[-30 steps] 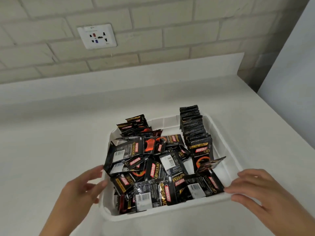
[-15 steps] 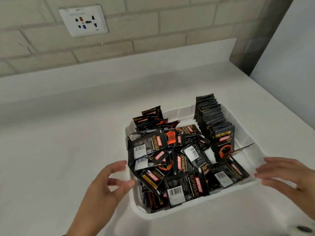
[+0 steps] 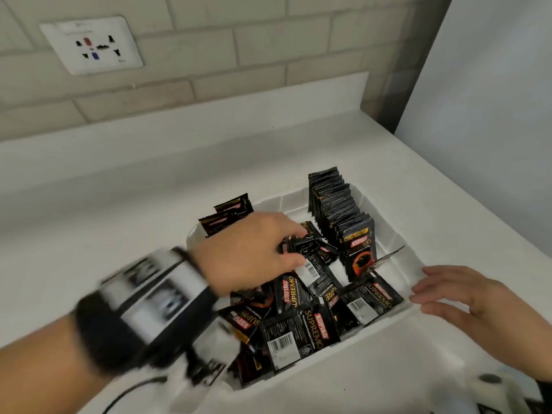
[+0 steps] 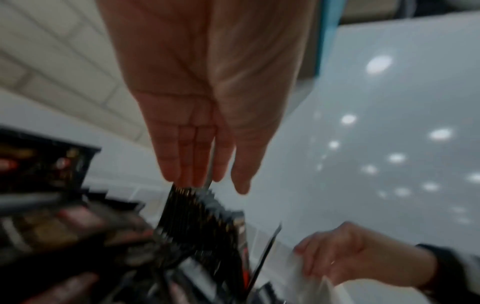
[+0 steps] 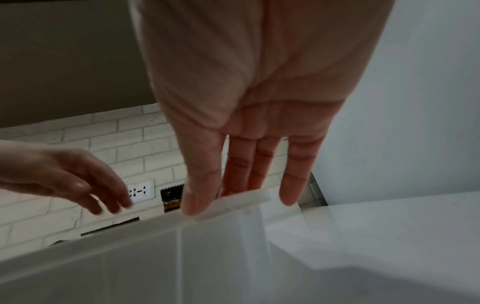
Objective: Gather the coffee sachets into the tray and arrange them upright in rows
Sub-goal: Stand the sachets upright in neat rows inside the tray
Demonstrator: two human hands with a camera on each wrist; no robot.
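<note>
Reaching into the middle of the white tray (image 3: 385, 231), the left hand (image 3: 254, 249) now hovers over the loose pile, where half a second ago it sat at the tray's left edge, outside the rim. Its fingers (image 3: 291, 231) are relaxed and nearly straight, tips close to a loose sachet (image 3: 313, 271) with a barcode face, and hold nothing that can be seen. This reads as the start of picking the next sachet to stand up.

The right hand (image 3: 466, 303), at the lower right of the frame, has kept its place against the tray's right rim. Its fingers (image 5: 200, 185) are straight and spread, tips resting on the rim edge, steadying it.

Inside the tray, an upright row of sachets (image 3: 337, 210) runs along the right side toward the back, its front packet facing the viewer. The loose coffee sachets (image 3: 298, 336) lie flat and overlapping across the centre and front, with two sachets (image 3: 227, 213) propped at the back left corner. One row looks done; most of the sorting appears to remain.

The tray sits on a white bench (image 3: 119, 210). A wall socket (image 3: 92, 44) is mounted on pale brick at the upper left of the frame.
</note>
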